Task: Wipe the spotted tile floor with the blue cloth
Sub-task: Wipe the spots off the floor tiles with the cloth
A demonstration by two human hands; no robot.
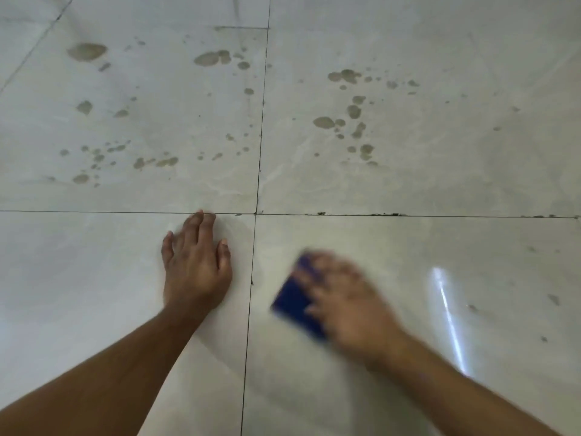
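Observation:
The floor is pale glossy tile (408,190) with dark grout lines. Brownish spots (323,122) of several sizes are scattered over the two far tiles, left and right of the vertical grout line. The blue cloth (294,302) lies flat on the near right tile, folded, with my right hand (349,300) pressed on top of it; both are motion-blurred. My left hand (195,262) rests flat on the near left tile, fingers spread, its fingertips at the horizontal grout line. It holds nothing.
Small dark specks (321,213) sit along the horizontal grout line to the right. A few faint marks (553,298) dot the near right tile, beside a bright light streak (449,316). Only tile floor fills the view.

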